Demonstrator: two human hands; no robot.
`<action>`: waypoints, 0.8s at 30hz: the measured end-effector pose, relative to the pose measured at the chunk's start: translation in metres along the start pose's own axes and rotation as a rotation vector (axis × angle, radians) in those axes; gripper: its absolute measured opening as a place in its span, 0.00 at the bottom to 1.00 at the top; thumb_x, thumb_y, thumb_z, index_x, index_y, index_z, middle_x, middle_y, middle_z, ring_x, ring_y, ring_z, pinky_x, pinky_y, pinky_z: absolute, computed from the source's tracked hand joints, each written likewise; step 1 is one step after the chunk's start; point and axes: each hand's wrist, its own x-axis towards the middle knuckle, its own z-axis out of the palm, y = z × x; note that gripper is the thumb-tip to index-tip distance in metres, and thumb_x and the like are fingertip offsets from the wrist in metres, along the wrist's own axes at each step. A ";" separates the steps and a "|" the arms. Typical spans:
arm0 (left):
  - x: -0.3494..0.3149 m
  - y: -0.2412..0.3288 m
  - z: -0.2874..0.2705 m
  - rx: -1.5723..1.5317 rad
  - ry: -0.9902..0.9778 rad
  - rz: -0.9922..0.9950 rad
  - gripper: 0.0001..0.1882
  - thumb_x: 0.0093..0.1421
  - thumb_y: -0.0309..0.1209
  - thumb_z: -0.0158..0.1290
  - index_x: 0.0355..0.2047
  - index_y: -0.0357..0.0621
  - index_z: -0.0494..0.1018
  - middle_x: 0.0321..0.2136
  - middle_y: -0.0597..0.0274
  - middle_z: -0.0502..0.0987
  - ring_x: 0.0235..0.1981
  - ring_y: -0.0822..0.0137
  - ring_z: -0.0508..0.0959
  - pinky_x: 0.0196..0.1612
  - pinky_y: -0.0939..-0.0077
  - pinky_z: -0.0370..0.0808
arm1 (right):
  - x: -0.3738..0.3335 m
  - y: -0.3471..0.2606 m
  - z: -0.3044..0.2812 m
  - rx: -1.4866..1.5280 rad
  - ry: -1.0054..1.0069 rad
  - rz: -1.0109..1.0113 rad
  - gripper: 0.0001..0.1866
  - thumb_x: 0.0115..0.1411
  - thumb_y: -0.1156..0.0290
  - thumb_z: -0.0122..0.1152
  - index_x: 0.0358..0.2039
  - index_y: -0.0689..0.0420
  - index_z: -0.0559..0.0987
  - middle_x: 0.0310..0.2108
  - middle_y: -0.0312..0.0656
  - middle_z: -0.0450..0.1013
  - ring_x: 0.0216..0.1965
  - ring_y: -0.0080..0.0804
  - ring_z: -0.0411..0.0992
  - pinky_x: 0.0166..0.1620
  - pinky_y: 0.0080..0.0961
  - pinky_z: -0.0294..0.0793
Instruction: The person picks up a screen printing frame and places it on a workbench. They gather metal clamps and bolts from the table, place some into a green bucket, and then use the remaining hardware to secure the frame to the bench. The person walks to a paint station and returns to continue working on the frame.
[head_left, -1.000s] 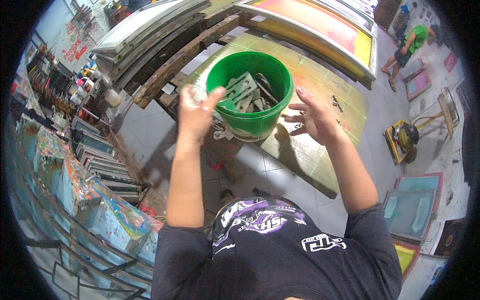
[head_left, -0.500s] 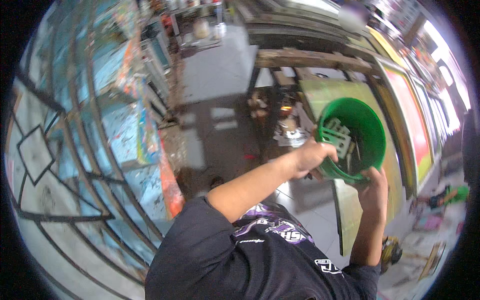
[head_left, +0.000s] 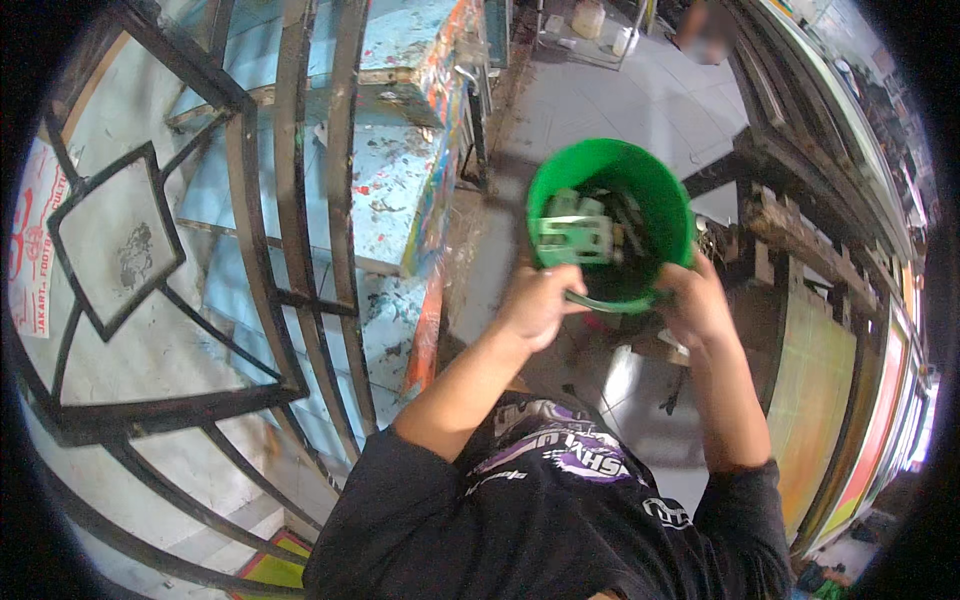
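The green bucket (head_left: 662,190) is at 12 o'clock from the person's chest, held up in both hands and tipped so its mouth faces the camera; its base is hidden, yet it seems to be fully lifted. The left hand (head_left: 540,305) is clamped on the rim at 7 o'clock, thumb over the edge; the right hand (head_left: 695,302) is clamped on it at 4 o'clock; the remaining fingers are mostly hidden, so I cannot tell how they spread.

The pick-up and two-handed grip look done; setting down is not, and the flat pale pieces (head_left: 580,240) lie inside, none visibly taken out. From the bucket, paint-splashed blue steps (head_left: 385,185) stand at 9 o'clock; a wooden beam (head_left: 815,245) at 3 o'clock.
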 end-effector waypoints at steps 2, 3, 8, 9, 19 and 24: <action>0.026 0.023 -0.038 0.014 0.067 0.082 0.12 0.43 0.21 0.48 0.31 0.43 0.68 0.27 0.63 0.70 0.28 0.67 0.74 0.28 0.68 0.78 | 0.055 0.011 0.038 0.086 -0.152 -0.002 0.24 0.44 0.85 0.47 0.47 0.64 0.66 0.36 0.44 0.70 0.34 0.33 0.69 0.39 0.27 0.70; 0.034 0.040 -0.048 -0.001 0.099 0.130 0.14 0.42 0.21 0.47 0.33 0.42 0.68 0.30 0.61 0.71 0.30 0.65 0.74 0.28 0.67 0.78 | 0.074 0.007 0.062 0.089 -0.175 0.090 0.25 0.45 0.85 0.46 0.47 0.65 0.65 0.37 0.46 0.69 0.36 0.37 0.69 0.37 0.32 0.73; 0.087 0.089 -0.126 -0.023 0.184 0.282 0.29 0.40 0.20 0.44 0.48 0.42 0.61 0.39 0.53 0.71 0.33 0.57 0.76 0.29 0.62 0.80 | 0.173 0.037 0.148 0.051 -0.345 0.067 0.24 0.46 0.83 0.47 0.47 0.63 0.66 0.35 0.48 0.71 0.29 0.40 0.73 0.25 0.35 0.77; 0.092 0.094 -0.137 -0.016 0.194 0.286 0.27 0.42 0.21 0.44 0.47 0.39 0.61 0.41 0.51 0.70 0.36 0.54 0.75 0.34 0.58 0.77 | 0.182 0.038 0.159 0.009 -0.362 0.079 0.23 0.46 0.83 0.47 0.47 0.63 0.66 0.34 0.48 0.71 0.28 0.40 0.73 0.25 0.35 0.77; 0.101 0.123 -0.170 -0.121 0.318 0.348 0.24 0.47 0.26 0.43 0.47 0.36 0.63 0.44 0.48 0.67 0.45 0.47 0.69 0.42 0.46 0.71 | 0.231 0.050 0.225 -0.152 -0.420 0.144 0.20 0.47 0.80 0.49 0.44 0.62 0.69 0.29 0.45 0.71 0.22 0.35 0.72 0.19 0.30 0.75; 0.112 0.126 -0.158 -0.197 0.467 0.500 0.23 0.51 0.35 0.46 0.48 0.43 0.62 0.46 0.55 0.66 0.46 0.54 0.68 0.42 0.52 0.71 | 0.238 0.048 0.243 -0.032 -0.391 0.106 0.21 0.48 0.77 0.54 0.46 0.62 0.68 0.34 0.49 0.71 0.28 0.38 0.73 0.21 0.33 0.77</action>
